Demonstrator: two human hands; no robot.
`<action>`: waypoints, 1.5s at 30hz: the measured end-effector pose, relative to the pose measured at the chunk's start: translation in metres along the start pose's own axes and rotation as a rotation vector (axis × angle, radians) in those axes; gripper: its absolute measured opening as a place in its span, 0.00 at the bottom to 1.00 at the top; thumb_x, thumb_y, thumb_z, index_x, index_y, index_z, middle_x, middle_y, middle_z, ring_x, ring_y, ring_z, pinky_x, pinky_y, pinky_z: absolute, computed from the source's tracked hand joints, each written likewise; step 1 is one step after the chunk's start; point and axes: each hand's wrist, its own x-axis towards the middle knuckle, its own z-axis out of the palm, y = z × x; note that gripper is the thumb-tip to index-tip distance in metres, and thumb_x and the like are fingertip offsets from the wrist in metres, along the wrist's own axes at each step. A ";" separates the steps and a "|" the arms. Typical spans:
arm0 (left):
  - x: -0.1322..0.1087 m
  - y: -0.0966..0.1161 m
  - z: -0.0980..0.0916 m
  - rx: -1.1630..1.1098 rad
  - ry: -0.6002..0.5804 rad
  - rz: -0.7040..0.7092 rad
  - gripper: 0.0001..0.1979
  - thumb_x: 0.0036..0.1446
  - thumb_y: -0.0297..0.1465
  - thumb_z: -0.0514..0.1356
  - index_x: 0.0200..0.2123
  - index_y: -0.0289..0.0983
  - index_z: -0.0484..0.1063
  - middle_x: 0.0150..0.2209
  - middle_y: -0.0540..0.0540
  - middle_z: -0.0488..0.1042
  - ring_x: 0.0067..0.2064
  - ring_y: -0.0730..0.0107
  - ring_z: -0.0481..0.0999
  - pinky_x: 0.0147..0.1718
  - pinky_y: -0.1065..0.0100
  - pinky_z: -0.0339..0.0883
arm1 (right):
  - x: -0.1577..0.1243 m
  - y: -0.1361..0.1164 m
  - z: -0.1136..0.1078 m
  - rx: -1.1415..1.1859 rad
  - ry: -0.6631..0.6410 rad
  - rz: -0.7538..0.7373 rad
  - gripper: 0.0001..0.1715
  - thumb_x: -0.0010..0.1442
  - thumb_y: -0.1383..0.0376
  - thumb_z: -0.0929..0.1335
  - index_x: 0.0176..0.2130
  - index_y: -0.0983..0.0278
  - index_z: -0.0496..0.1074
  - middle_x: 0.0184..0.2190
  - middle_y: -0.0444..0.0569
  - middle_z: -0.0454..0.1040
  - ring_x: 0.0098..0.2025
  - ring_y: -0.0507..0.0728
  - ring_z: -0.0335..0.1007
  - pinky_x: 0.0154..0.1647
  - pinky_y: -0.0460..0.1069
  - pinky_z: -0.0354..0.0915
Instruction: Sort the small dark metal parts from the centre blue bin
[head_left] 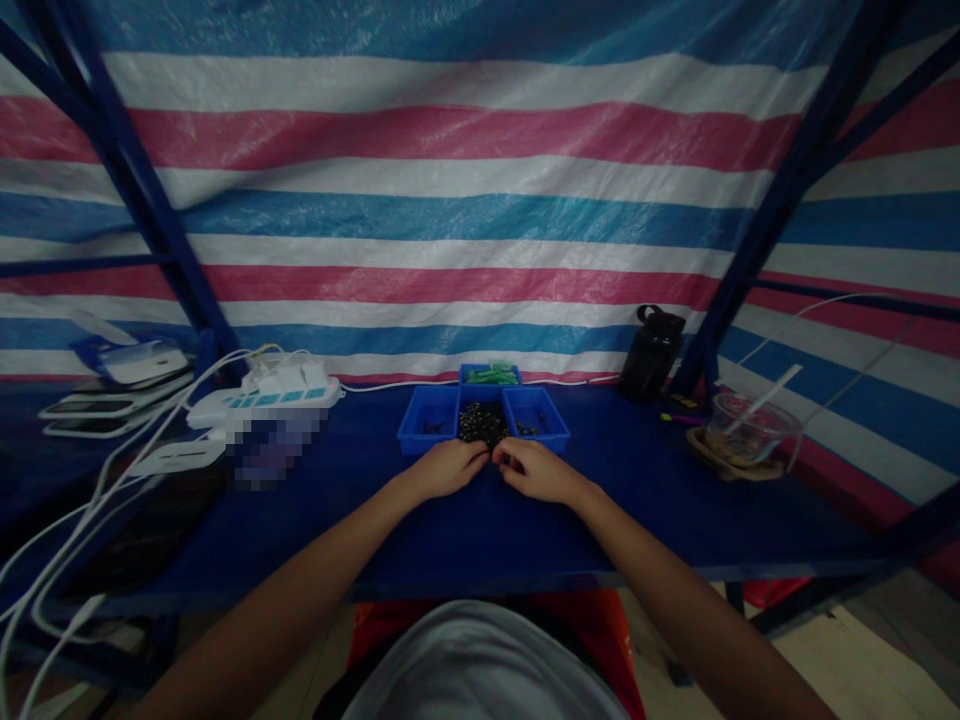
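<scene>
Blue trays [556,441] stand on the blue table [465,540]. The middle compartment holds a pile of small dark parts [481,422]; the left and right ones hold a few small pieces, and a rear one holds green items [491,374]. My left hand [451,466] is at the front edge of the middle compartment, fingers curled together. Close to its right, my right hand [534,468] has its fingers bent and thumb and fingertips pressed together. Whatever either hand pinches is too small to make out.
A power strip [277,398] with white cables and stacked phones [112,405] lie at the left. A black bottle [651,352] stands at the back right, near a plastic cup [752,425]. Blue metal posts [776,215] frame a striped sheet.
</scene>
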 end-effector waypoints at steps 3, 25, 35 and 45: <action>-0.001 0.001 -0.001 -0.008 0.000 0.013 0.13 0.65 0.36 0.47 0.40 0.38 0.69 0.32 0.47 0.74 0.34 0.69 0.74 0.33 0.72 0.61 | -0.001 -0.003 -0.002 -0.086 0.039 -0.030 0.11 0.55 0.73 0.62 0.38 0.63 0.68 0.32 0.45 0.70 0.32 0.51 0.66 0.37 0.46 0.60; 0.001 0.002 0.000 -0.036 -0.009 -0.007 0.11 0.61 0.36 0.53 0.39 0.38 0.71 0.28 0.48 0.74 0.29 0.71 0.72 0.26 0.73 0.55 | 0.000 0.017 -0.009 -0.550 0.448 0.417 0.19 0.65 0.55 0.59 0.42 0.65 0.70 0.38 0.59 0.71 0.44 0.62 0.62 0.45 0.55 0.56; 0.000 -0.003 0.007 0.095 0.034 -0.060 0.11 0.61 0.35 0.51 0.43 0.37 0.68 0.32 0.45 0.75 0.32 0.66 0.75 0.28 0.72 0.59 | 0.003 -0.009 0.007 -0.323 0.098 0.066 0.14 0.64 0.65 0.59 0.47 0.62 0.68 0.43 0.51 0.69 0.41 0.54 0.68 0.43 0.47 0.63; 0.001 -0.009 0.013 0.130 0.032 -0.065 0.11 0.61 0.34 0.51 0.45 0.40 0.66 0.33 0.46 0.75 0.34 0.64 0.76 0.30 0.71 0.62 | 0.003 -0.004 0.013 -0.359 -0.088 0.160 0.20 0.64 0.67 0.59 0.54 0.60 0.66 0.52 0.51 0.66 0.50 0.55 0.67 0.51 0.48 0.62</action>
